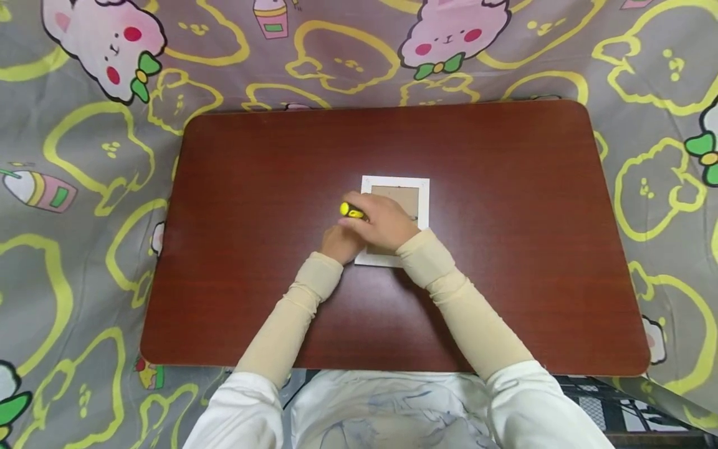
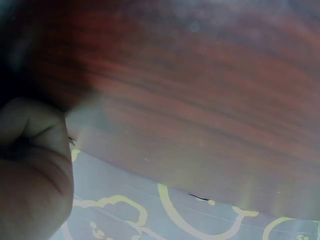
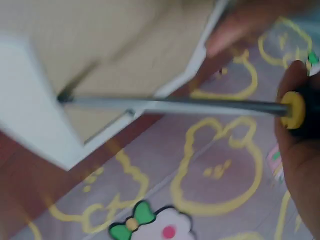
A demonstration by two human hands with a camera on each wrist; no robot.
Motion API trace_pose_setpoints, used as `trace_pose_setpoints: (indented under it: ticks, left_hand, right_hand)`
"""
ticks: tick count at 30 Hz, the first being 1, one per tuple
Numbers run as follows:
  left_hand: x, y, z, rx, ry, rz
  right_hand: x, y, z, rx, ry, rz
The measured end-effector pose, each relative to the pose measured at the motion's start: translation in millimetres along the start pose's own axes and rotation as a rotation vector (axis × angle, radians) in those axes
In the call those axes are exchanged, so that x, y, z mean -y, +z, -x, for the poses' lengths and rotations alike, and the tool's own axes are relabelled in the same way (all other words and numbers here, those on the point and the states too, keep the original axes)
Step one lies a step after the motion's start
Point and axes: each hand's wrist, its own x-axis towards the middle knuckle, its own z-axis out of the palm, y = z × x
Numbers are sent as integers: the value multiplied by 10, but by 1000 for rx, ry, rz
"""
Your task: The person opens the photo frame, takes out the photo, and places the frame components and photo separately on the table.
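Observation:
A white picture frame (image 1: 423, 202) with a brown backing board (image 1: 408, 198) lies on the table. My right hand (image 1: 387, 218) grips a screwdriver (image 1: 353, 211) by its yellow-and-black handle. In the right wrist view the metal screwdriver shaft (image 3: 200, 106) reaches across the backing, its tip at the inner edge of the white frame rim (image 3: 30, 100). My left hand (image 1: 340, 243) is at the frame's left side, partly hidden under the right. One of its fingers (image 3: 235, 30) lies against the frame's edge. In the left wrist view part of the bent left hand (image 2: 37, 170) shows.
The reddish-brown table (image 1: 252, 187) has rounded corners and extends on every side of the frame. Patterned grey cloth (image 1: 101, 156) with yellow outlines hangs behind and beside it. A dark rack (image 1: 606, 405) stands below the table's right front edge.

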Motion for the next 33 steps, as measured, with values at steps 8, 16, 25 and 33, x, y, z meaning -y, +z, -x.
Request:
trace_pose_setpoints:
  ticks: [8,16,25,33]
  left_hand:
    - [49,25,63,-212,208,-8]
    - [30,29,24,-141,110,19]
    - [24,30,-47,8,42,-33]
    - [6,22,-74,40,-6,-52]
  right_hand:
    - [27,373,-96,71,22,160]
    - [-24,285,-90,56,79,81]
    - [-84,-114,33,-154,121,-208]
    - [-175,-298,194,-266,51,-305]
